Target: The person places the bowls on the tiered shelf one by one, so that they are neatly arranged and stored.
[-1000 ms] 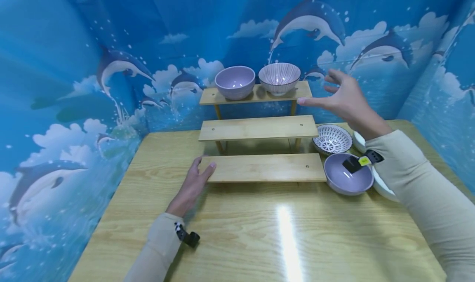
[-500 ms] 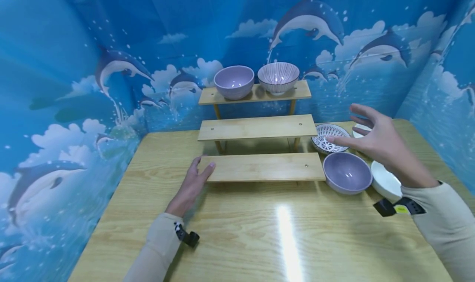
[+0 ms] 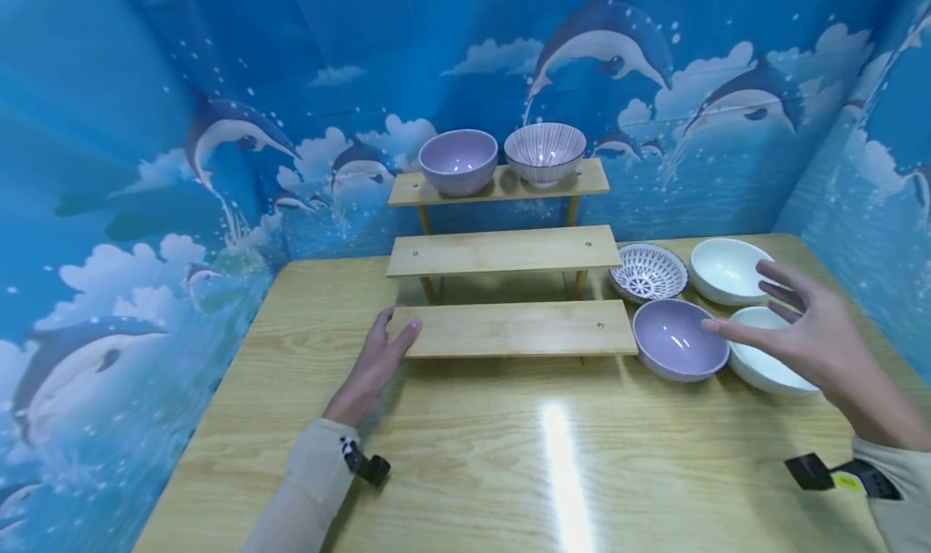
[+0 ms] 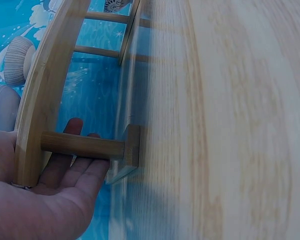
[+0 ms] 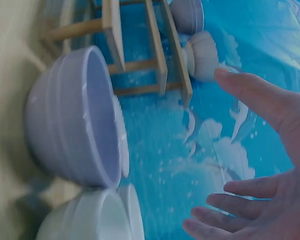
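A three-tier wooden stand is in the middle of the table, its lowest shelf [image 3: 509, 331] toward me. My left hand [image 3: 372, 367] holds that shelf's left end, thumb over the top; in the left wrist view its fingers reach beneath, beside a round leg [image 4: 82, 145]. My right hand [image 3: 822, 335] hovers over the front white bowl [image 3: 764, 367], fingers spread and holding nothing. Left of that bowl sits a purple bowl [image 3: 680, 343]. Behind them are a patterned bowl [image 3: 647, 272] and another white bowl [image 3: 727, 270].
On the top shelf [image 3: 509, 187] stand a purple bowl [image 3: 458, 163] and a striped bowl [image 3: 545, 155]. The middle shelf [image 3: 502, 251] lies below it. A blue dolphin-print sheet [image 3: 465, 35] hangs behind the table and along both sides.
My right hand has come away from beside the top shelf, moving down and right to the bowls with its fingers still spread. My left hand keeps its hold on the lowest shelf.
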`<state>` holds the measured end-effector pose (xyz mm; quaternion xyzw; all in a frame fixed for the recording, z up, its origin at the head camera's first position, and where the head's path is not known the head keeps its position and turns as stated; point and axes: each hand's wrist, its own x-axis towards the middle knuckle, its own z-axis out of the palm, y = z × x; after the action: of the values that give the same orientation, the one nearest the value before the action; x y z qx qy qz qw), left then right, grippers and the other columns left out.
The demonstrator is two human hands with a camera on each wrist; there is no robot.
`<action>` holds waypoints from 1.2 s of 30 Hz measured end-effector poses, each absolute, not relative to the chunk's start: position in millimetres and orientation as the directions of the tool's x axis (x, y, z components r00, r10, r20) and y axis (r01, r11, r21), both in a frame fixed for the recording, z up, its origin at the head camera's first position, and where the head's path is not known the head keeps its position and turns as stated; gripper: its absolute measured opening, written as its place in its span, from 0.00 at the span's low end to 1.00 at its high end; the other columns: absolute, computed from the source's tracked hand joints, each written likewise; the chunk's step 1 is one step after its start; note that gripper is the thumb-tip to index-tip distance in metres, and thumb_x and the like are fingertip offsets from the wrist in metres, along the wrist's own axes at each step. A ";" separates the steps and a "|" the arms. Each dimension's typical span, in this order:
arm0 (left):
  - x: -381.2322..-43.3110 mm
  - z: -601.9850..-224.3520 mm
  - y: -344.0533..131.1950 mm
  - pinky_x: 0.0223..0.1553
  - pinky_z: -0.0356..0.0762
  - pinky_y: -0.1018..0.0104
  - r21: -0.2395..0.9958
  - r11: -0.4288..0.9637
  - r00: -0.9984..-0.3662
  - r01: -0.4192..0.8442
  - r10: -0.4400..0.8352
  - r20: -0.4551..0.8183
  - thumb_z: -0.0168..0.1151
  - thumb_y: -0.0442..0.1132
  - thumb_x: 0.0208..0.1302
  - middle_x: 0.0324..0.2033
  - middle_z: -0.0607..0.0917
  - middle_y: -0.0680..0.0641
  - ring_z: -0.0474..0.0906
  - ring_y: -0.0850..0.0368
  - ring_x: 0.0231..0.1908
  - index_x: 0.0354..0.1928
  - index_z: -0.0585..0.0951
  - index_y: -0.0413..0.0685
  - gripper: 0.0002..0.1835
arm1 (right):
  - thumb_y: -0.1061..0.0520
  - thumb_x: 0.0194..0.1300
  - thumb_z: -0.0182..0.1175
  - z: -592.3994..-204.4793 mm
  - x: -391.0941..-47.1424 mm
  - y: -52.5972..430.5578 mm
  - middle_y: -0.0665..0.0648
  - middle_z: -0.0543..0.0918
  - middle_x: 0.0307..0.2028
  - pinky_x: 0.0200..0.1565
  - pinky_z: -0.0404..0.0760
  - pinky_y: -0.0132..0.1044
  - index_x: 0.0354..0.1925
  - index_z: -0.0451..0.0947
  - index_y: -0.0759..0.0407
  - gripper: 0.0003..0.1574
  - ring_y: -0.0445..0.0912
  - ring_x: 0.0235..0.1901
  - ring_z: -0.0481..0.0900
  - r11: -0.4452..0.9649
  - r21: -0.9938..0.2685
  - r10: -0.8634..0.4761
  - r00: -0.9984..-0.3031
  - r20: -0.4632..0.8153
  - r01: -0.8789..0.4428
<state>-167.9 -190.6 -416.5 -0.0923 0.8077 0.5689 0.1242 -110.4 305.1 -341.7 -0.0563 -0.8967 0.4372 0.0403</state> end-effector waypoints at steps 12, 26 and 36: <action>-168.2 -418.1 -190.3 0.75 0.42 0.38 0.900 0.330 -0.954 -0.285 -0.003 -0.301 0.55 0.66 0.71 0.81 0.42 0.48 0.36 0.40 0.78 0.80 0.51 0.58 0.44 | 0.41 0.59 0.75 -371.1 -86.0 341.7 0.76 0.41 0.77 0.57 0.59 0.79 0.81 0.36 0.62 0.74 0.80 0.70 0.45 0.700 -0.694 0.246 -0.969 0.015 0.167; -168.0 -417.3 -190.3 0.75 0.41 0.37 0.903 0.331 -0.957 -0.274 0.002 -0.291 0.54 0.64 0.73 0.80 0.42 0.47 0.36 0.39 0.78 0.80 0.51 0.58 0.42 | 0.43 0.57 0.76 -404.2 -73.0 370.7 0.86 0.45 0.72 0.60 0.75 0.58 0.80 0.35 0.66 0.76 0.82 0.67 0.50 0.689 -0.688 0.287 -0.957 -0.029 0.228; -168.0 -417.0 -190.7 0.75 0.40 0.37 0.901 0.337 -0.956 -0.275 0.008 -0.295 0.54 0.65 0.72 0.81 0.41 0.49 0.35 0.39 0.78 0.80 0.52 0.59 0.42 | 0.45 0.61 0.73 -415.8 -71.0 374.1 0.83 0.39 0.73 0.61 0.76 0.37 0.78 0.29 0.70 0.75 0.80 0.69 0.46 0.646 -0.720 0.287 -0.955 -0.078 0.254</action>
<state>-168.0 -190.7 -417.0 -0.0827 0.8080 0.5700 0.1240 -71.0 374.1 -415.8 -0.1492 -0.9070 0.3932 0.0215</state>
